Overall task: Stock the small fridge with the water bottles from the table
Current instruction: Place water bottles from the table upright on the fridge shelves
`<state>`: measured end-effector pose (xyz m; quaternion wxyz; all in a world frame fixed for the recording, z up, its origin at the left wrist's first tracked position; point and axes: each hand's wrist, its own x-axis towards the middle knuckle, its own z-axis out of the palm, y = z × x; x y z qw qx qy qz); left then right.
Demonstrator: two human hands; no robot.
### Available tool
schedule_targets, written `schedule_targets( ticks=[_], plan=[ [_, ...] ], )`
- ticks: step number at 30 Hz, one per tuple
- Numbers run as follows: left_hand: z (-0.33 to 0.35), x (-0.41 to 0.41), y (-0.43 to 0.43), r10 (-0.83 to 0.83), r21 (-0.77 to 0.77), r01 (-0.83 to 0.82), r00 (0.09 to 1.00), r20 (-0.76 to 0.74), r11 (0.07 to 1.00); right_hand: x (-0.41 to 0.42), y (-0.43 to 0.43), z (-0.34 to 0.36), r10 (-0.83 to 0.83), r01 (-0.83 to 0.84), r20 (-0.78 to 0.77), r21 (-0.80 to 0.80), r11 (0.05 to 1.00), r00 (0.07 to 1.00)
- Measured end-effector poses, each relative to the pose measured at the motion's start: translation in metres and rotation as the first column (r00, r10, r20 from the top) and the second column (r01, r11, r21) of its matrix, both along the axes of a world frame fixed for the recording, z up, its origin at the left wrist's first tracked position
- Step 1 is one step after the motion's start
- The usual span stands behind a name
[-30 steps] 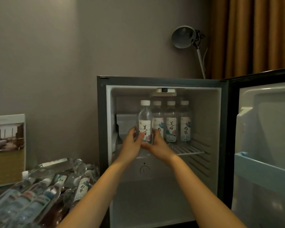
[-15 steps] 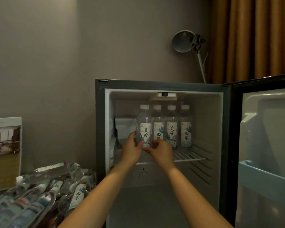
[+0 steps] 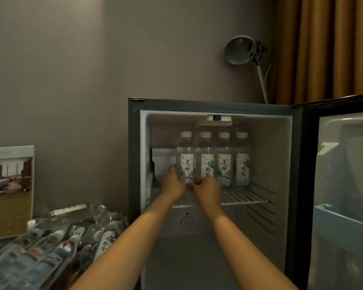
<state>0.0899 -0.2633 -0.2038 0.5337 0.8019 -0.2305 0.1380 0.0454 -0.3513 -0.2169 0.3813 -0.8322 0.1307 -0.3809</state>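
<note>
**Fourth bottle upright at the 9 o'clock end of the fridge row**

The room is dim. A plain grey wall (image 3: 71, 59) fills the view from 9 to 12 o'clock, and an ochre curtain (image 3: 323, 47) hangs at 1 o'clock. A grey lamp (image 3: 240, 50) on a thin stem rises behind the fridge (image 3: 134, 164). The fridge sits at centre, its door (image 3: 344, 185) swung open toward 3 o'clock, with a pale blue rack on the inner face. At 9 o'clock a printed card (image 3: 10, 191) leans on the wall. Below it, at 8 o'clock, a pile (image 3: 61, 237) of wrapped water bottles lies flat, long axes running roughly from 7 to 1 o'clock.

Inside the fridge, a white wire shelf (image 3: 245, 197) carries four bottles in a row near the back. The bottle (image 3: 186, 155) at the 9 o'clock end stands upright with its long axis vertical, white cap toward 12 o'clock and label facing out. It is just beside its three neighbours (image 3: 224, 164), which stand the same way.

The left hand (image 3: 173, 185) grips the bottle low down, fingers up its 9 o'clock side and thumb across the front. The right hand (image 3: 208, 190) reaches its foot from 4 o'clock, fingers curled, tips by the left thumb. Whether they pinch or only touch cannot be told.
</note>
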Motion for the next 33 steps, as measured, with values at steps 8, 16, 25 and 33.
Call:
schedule_targets(
  ticks=[8, 16, 25, 33],
  plan=[
    [-0.006, -0.022, 0.005, 0.036, -0.039, -0.036, 0.999, -0.004, 0.999, -0.011, -0.001, -0.005, 0.024, -0.024, 0.106, -0.003, 1.0, 0.994],
    [-0.037, -0.1, 0.068, -0.005, -0.173, 0.063, 0.949, 0.314, 0.983, -0.058, 0.038, -0.024, 0.299, -0.355, 0.194, 0.418, 0.836, 0.934],
    [-0.119, -0.09, 0.184, 0.298, -0.133, -0.278, 0.941, 0.159, 0.951, -0.085, 0.122, -0.091, 0.669, -0.534, -0.099, 0.521, 0.665, 0.737],
    [-0.16, -0.053, 0.228, 0.24, 0.093, -0.221, 0.92, -0.311, 0.971, -0.048, 0.184, -0.128, 0.609, -0.508, -0.312, 0.348, 0.788, 0.73]
  ],
)
